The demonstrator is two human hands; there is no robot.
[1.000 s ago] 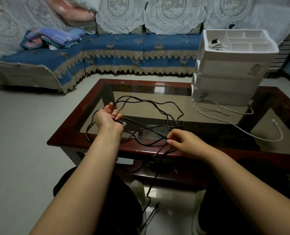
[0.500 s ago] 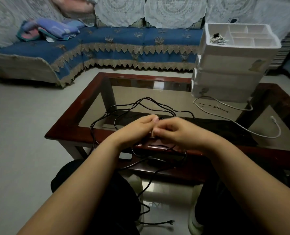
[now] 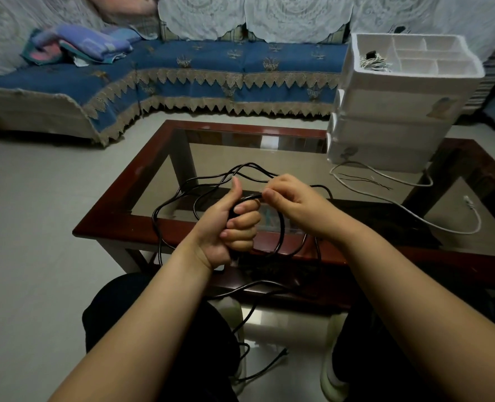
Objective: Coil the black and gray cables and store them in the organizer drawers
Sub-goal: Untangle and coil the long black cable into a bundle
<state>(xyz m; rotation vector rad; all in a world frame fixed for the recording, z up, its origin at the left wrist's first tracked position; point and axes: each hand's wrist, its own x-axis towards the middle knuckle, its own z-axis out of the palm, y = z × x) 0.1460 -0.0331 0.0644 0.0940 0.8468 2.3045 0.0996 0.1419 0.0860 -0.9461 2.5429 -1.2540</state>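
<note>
Fingers of the left hand point(image 3: 231, 224) are curled into a fist round the black cable point(image 3: 165, 210), thumb pointing up, with a strand of cable arching out over the top of the fist. Just beside it, the right hand point(image 3: 291, 200) pinches that same strand between thumb and bent fingers, the two hands nearly touching above the near edge of the tabletop point(image 3: 118, 219). From the hands the black cable spills in loose, uneven loops: some lie on the glass panel behind the hands, one hangs down over the dark red wooden frame, and the rest trails to the floor point(image 3: 31, 227) between the person's knees, where a free end lies on the pale tiles. Farther right on the glass, well apart from the hands, the gray cable point(image 3: 432, 224) lies uncoiled in a long curve, its plug end near the right side of the tabletop. Its other end runs up beside the white organizer point(image 3: 394, 111), which stands at the far right corner of the tabletop with its drawers stacked and pushed in. The divided tray on top of the organizer holds a small bundle of pale cord point(image 3: 374, 60) in its left compartment. Beyond the tabletop a blue sofa point(image 3: 211, 68) with fringed covers runs along the wall, folded blankets point(image 3: 81, 46) on its left end.
</note>
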